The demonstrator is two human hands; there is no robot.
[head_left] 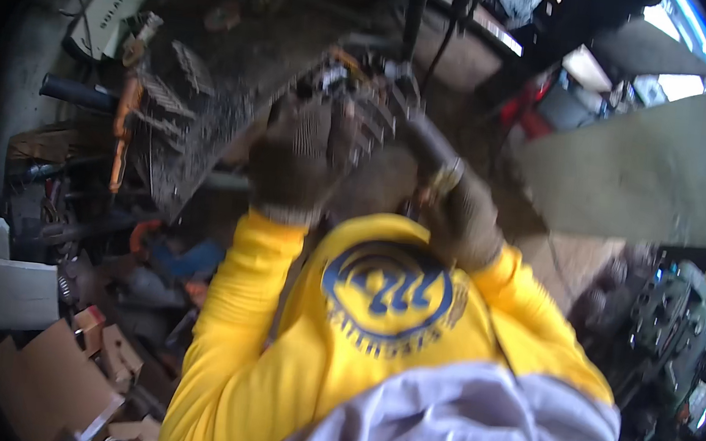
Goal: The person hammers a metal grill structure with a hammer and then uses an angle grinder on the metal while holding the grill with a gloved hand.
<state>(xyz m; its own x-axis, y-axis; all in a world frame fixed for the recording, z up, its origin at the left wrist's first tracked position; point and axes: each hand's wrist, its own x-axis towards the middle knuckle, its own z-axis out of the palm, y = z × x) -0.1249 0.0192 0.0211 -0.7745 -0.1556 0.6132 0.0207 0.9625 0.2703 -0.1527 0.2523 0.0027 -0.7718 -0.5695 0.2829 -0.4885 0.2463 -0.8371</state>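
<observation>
My left hand [290, 163], in a dark knitted glove, is closed at the near left side of a metal assembly [367, 120] with curved ribs. Its fingers are mostly hidden, so what exactly they grip cannot be made out. In my gloved right hand [465, 219] is a long dark tool [430, 140] with a shiny yellowish band near the grip. The tool slants up and left, its far end beside the assembly. Motion blur hides the tool's kind and whether it touches the metal.
A dark, grimy metal bench [207, 151] lies to the left, with an orange-handled tool [127, 126] on it. A white solar lamp [111, 10] stands far left. Cardboard [53, 383] lies lower left. At right are a large greyish sheet [638, 176] and greenish machine parts [679, 324].
</observation>
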